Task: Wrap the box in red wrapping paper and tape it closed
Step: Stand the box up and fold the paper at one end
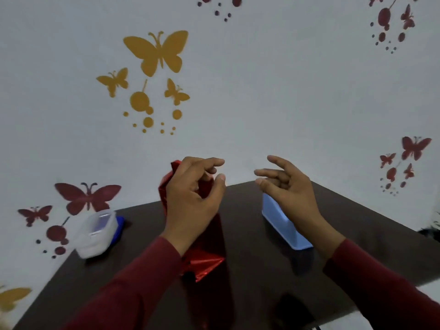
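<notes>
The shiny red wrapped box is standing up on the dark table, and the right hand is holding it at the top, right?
Not quite. In the head view, the left hand is at the top of the shiny red foil-wrapped box, not the right one. The right hand is open in the air, holding nothing, in front of the light blue plastic container. The box does stand upright on the dark brown table.

Illumination was dim and even, with a cool grey cast over the pale wall with butterfly decals (238, 91). The shiny red foil wrapping paper (204, 260) carried small bright glints at its lower folds. Soft shadows lay on the dark brown tabletop (250, 234) at lower centre. Wide-angle distortion bowed the table edges toward the corners. Overall sharpness was soft, with smearing at the far lower left.
</notes>
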The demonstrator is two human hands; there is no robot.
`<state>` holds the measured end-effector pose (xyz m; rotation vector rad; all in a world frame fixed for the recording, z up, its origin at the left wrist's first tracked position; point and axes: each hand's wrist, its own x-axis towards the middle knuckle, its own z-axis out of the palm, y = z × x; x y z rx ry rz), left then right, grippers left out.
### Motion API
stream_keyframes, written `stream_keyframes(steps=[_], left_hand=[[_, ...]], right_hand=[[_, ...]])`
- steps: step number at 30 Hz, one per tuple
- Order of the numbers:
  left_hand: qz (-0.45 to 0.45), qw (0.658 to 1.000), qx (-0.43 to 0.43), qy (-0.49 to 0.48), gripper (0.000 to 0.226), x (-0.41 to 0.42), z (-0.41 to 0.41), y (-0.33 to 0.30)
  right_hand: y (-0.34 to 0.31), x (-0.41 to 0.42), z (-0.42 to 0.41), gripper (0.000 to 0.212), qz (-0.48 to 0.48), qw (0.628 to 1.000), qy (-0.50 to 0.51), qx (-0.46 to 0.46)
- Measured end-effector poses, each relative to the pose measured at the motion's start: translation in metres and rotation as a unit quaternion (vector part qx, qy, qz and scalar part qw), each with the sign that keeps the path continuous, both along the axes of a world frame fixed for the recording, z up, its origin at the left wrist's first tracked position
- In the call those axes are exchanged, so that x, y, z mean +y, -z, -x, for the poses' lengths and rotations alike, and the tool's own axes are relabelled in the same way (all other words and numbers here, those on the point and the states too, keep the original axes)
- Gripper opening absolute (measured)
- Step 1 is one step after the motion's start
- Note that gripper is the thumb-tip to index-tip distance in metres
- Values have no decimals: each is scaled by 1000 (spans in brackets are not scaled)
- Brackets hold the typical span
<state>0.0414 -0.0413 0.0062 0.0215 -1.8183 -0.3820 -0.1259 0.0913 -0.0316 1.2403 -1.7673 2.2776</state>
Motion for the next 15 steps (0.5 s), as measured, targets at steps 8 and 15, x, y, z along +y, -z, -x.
stream_keyframes(steps=[8,15], left_hand=[[-65,977,-156,-131,69,-79,-61,-38],[-122,943,-309,-28,23,-104,-45,-49]], right_hand=[[-39,-84,-20,93,-93,995,4,35],[-50,-120,-23,97,-108,977,-117,-143]])
